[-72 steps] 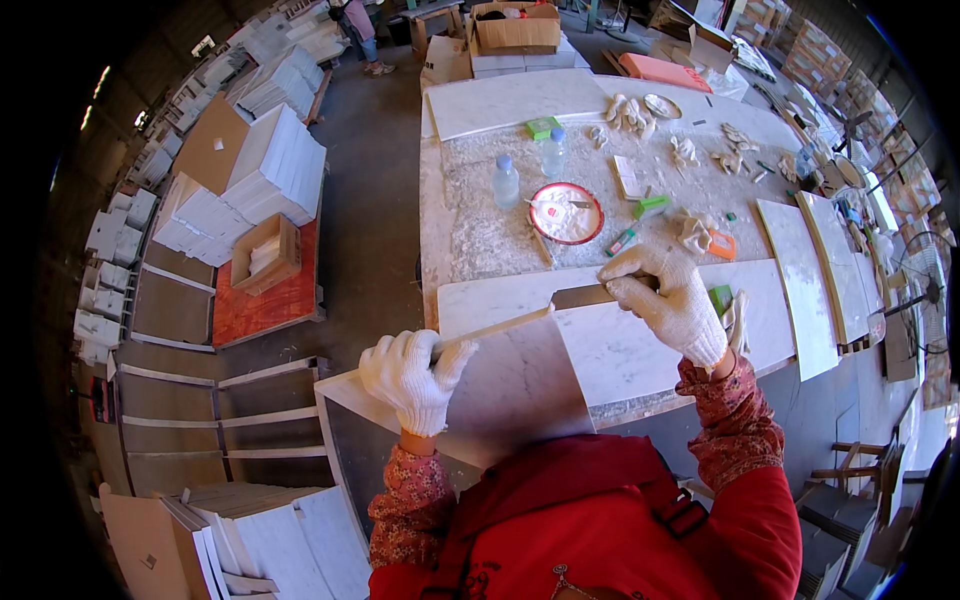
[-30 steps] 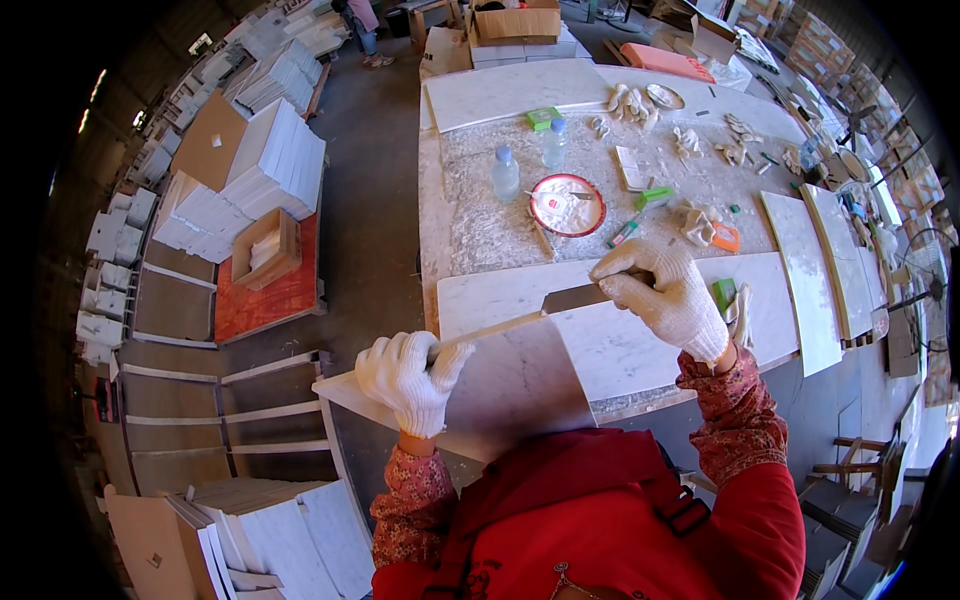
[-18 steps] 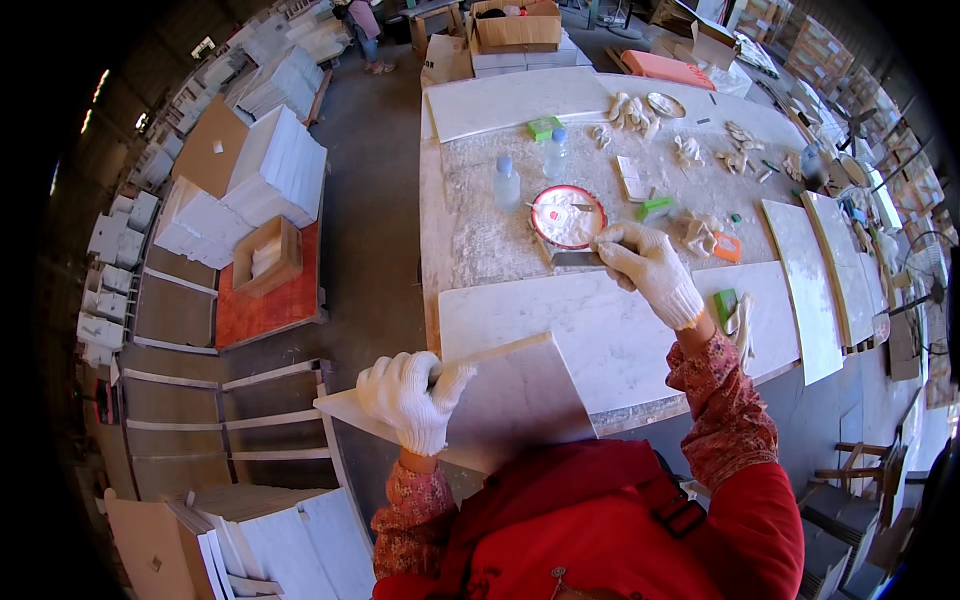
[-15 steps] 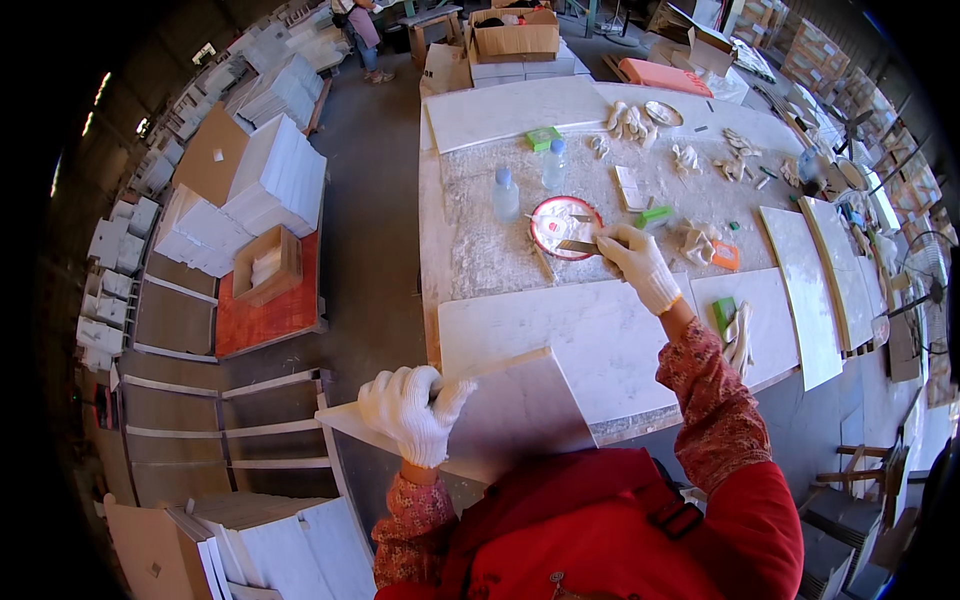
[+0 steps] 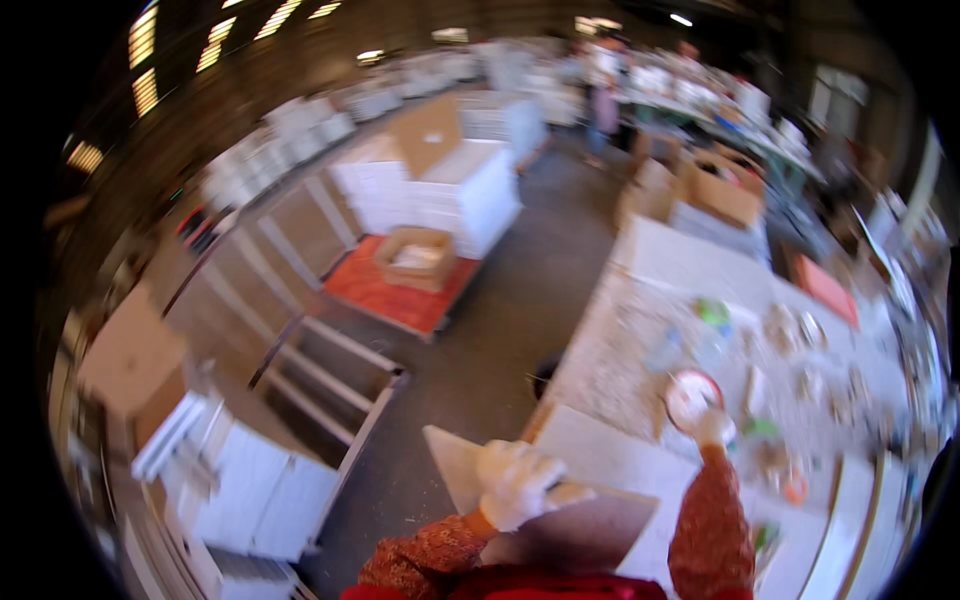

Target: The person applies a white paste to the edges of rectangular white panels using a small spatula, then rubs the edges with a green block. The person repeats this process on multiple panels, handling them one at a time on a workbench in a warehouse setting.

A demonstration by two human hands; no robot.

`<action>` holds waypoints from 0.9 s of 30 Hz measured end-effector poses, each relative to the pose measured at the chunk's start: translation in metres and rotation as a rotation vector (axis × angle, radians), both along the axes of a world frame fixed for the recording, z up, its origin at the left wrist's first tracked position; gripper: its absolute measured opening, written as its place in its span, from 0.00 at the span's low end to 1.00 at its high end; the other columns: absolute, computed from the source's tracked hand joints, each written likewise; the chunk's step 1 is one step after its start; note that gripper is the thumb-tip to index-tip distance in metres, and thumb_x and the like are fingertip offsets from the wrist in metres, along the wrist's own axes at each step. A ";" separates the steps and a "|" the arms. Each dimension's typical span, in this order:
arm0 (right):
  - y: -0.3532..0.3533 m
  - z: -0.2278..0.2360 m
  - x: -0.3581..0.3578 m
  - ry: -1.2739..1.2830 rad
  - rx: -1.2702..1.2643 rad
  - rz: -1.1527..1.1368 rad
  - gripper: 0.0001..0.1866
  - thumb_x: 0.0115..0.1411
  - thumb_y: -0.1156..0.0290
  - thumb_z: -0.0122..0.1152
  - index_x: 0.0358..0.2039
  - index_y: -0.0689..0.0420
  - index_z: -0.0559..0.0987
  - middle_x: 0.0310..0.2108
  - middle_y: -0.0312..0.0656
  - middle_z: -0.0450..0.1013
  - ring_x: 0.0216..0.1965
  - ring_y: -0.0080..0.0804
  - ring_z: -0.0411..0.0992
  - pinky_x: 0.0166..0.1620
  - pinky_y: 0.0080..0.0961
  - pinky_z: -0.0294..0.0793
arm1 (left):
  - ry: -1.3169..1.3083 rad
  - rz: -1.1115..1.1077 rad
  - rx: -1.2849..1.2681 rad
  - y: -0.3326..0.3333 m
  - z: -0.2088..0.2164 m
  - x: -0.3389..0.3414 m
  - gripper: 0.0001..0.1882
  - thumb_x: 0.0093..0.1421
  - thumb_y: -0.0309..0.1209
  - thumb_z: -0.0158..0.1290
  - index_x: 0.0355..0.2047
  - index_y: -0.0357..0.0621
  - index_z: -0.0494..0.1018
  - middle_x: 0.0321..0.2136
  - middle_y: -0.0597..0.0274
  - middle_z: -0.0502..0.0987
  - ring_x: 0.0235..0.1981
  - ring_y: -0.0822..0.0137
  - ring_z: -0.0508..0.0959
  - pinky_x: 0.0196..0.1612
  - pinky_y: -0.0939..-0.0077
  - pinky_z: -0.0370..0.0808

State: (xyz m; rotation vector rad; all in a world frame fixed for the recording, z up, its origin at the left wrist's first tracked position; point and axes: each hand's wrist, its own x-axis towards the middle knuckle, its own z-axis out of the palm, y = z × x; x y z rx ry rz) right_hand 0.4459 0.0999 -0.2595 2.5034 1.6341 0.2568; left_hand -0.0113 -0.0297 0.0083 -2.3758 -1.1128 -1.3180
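Observation:
My left hand (image 5: 518,485), in a white knit glove, is closed over the upper edge of a flat pale stone tile (image 5: 590,528), which is held tilted in front of me. My gloved right hand (image 5: 714,428) is at the near side of a red-rimmed plate (image 5: 690,397) with white paste on it. Blur hides the putty knife that shows in this hand in the earlier frame. The plate rests on a dusty white worktable (image 5: 600,345), near blurred clear bottles (image 5: 708,347) and a green box (image 5: 712,312).
Crumpled gloves and an orange item (image 5: 795,487) lie on the table's right part. Beyond are open cartons (image 5: 720,185) and a person (image 5: 603,95). To the left are an orange-red pallet (image 5: 380,300) with a small carton (image 5: 415,258), white stacks (image 5: 465,195), and a slatted frame (image 5: 335,375).
The view has swung left and up, so the table sits farther right and everything is blurred. My right hand has come closer to the plate. My left hand still grips the tile.

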 end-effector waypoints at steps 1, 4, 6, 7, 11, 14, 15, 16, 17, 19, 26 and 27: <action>0.007 -0.009 0.018 0.001 -0.010 -0.073 0.14 0.52 0.51 0.69 0.34 0.45 0.88 0.36 0.43 0.84 0.39 0.38 0.84 0.39 0.39 0.81 | -0.027 -0.015 0.022 0.004 0.004 0.007 0.26 0.51 0.61 0.63 0.17 0.57 0.68 0.15 0.70 0.65 0.18 0.66 0.68 0.24 0.67 0.60; 0.030 -0.015 0.009 0.237 0.247 0.123 0.19 0.50 0.58 0.71 0.41 0.51 0.84 0.36 0.48 0.79 0.38 0.48 0.78 0.42 0.46 0.77 | -0.029 0.019 0.032 -0.004 0.002 0.000 0.26 0.50 0.61 0.64 0.19 0.56 0.70 0.16 0.71 0.66 0.18 0.66 0.68 0.23 0.68 0.60; 0.042 -0.032 -0.005 0.182 0.625 0.347 0.19 0.52 0.56 0.66 0.42 0.51 0.83 0.39 0.53 0.79 0.40 0.52 0.79 0.41 0.49 0.77 | -0.057 0.039 0.047 -0.012 0.006 -0.003 0.25 0.50 0.61 0.64 0.20 0.56 0.71 0.16 0.71 0.67 0.18 0.66 0.69 0.23 0.68 0.59; 0.049 -0.034 -0.007 0.197 0.546 0.345 0.21 0.52 0.57 0.66 0.45 0.51 0.81 0.40 0.54 0.78 0.41 0.53 0.78 0.42 0.50 0.77 | -0.079 0.019 0.057 -0.012 0.007 -0.004 0.25 0.50 0.61 0.64 0.20 0.55 0.71 0.16 0.70 0.67 0.18 0.66 0.69 0.23 0.68 0.59; 0.060 -0.038 -0.008 0.229 0.231 0.257 0.25 0.54 0.57 0.65 0.51 0.53 0.78 0.43 0.57 0.76 0.43 0.56 0.77 0.45 0.51 0.75 | -0.070 0.020 0.056 -0.013 0.003 -0.002 0.25 0.50 0.61 0.64 0.21 0.54 0.72 0.16 0.70 0.66 0.20 0.65 0.70 0.23 0.68 0.59; 0.063 -0.035 -0.011 0.257 0.132 0.182 0.25 0.56 0.57 0.65 0.52 0.54 0.76 0.43 0.58 0.76 0.43 0.57 0.77 0.45 0.51 0.75 | -0.075 0.021 0.093 -0.008 0.002 0.001 0.26 0.50 0.61 0.65 0.21 0.54 0.71 0.16 0.70 0.66 0.20 0.65 0.69 0.23 0.67 0.59; 0.066 -0.030 -0.009 0.272 0.117 0.160 0.25 0.56 0.57 0.65 0.52 0.55 0.76 0.43 0.58 0.76 0.43 0.57 0.76 0.45 0.51 0.75 | -0.084 0.018 0.098 -0.006 0.003 0.002 0.25 0.50 0.61 0.65 0.21 0.54 0.71 0.16 0.70 0.66 0.20 0.65 0.69 0.23 0.67 0.59; 0.066 -0.023 -0.007 0.305 0.119 0.135 0.25 0.57 0.57 0.64 0.52 0.55 0.76 0.43 0.59 0.76 0.43 0.58 0.76 0.45 0.52 0.75 | -0.094 0.011 0.101 -0.004 0.003 0.003 0.25 0.50 0.61 0.65 0.21 0.55 0.71 0.16 0.70 0.66 0.20 0.64 0.69 0.23 0.67 0.59; 0.067 -0.016 -0.004 0.355 0.157 0.109 0.25 0.57 0.57 0.64 0.53 0.55 0.75 0.43 0.59 0.76 0.43 0.58 0.76 0.45 0.52 0.75 | -0.104 0.003 0.105 -0.002 0.003 0.004 0.25 0.50 0.61 0.64 0.21 0.55 0.71 0.16 0.70 0.66 0.20 0.64 0.69 0.23 0.67 0.59; 0.051 0.009 -0.019 0.525 0.330 0.072 0.24 0.59 0.58 0.63 0.53 0.57 0.75 0.41 0.58 0.76 0.42 0.56 0.76 0.45 0.50 0.75 | -0.095 0.015 0.091 -0.002 0.000 0.003 0.25 0.50 0.61 0.65 0.22 0.55 0.71 0.17 0.69 0.67 0.20 0.64 0.69 0.23 0.67 0.59; -0.043 0.119 -0.056 1.324 0.532 0.279 0.20 0.69 0.60 0.53 0.52 0.62 0.73 0.38 0.40 0.71 0.34 0.32 0.69 0.37 0.30 0.71 | -0.102 0.040 0.111 -0.009 -0.003 -0.001 0.25 0.49 0.61 0.65 0.22 0.55 0.71 0.18 0.68 0.67 0.21 0.62 0.69 0.24 0.65 0.60; -0.062 0.142 -0.059 1.428 0.506 0.235 0.20 0.70 0.59 0.52 0.52 0.62 0.73 0.39 0.40 0.72 0.36 0.32 0.69 0.37 0.28 0.71 | -0.095 0.021 0.083 -0.008 0.001 0.001 0.26 0.49 0.61 0.64 0.21 0.54 0.71 0.18 0.67 0.67 0.22 0.62 0.70 0.24 0.64 0.61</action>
